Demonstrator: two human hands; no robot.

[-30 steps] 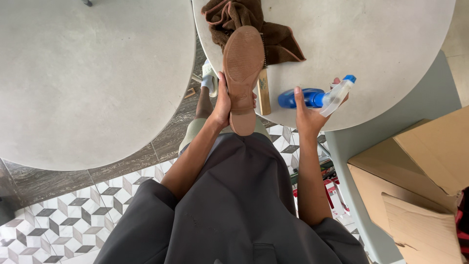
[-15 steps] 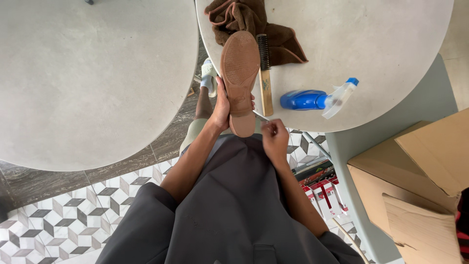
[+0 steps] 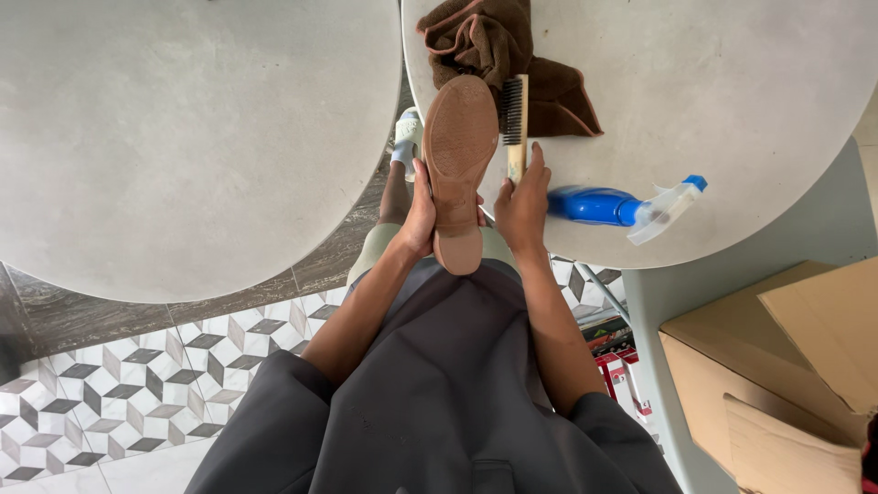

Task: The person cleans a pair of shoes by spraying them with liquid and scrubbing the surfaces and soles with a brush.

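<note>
The right hand (image 3: 521,203) lies over the wooden handle of the brush (image 3: 516,123) at the near edge of the right-hand round table (image 3: 732,91), fingers curling onto the wood but not yet clearly closed round it. A firm grip low on the handle, thumb along the side, would likely give the bristles an even bite. The left hand (image 3: 421,212) is clasped round the heel end of the brown shoe (image 3: 457,165), holding it sole up with the toe over the table edge, just beside the brush. Resting the toe on the table would probably steady it against the strokes. Behind both, a crumpled brown cloth (image 3: 498,46) lies partly under the brush head. To the right, near the same edge, a blue spray bottle (image 3: 613,206) lies on its side. A cardboard box (image 3: 786,366) stands on the floor at the right.
</note>
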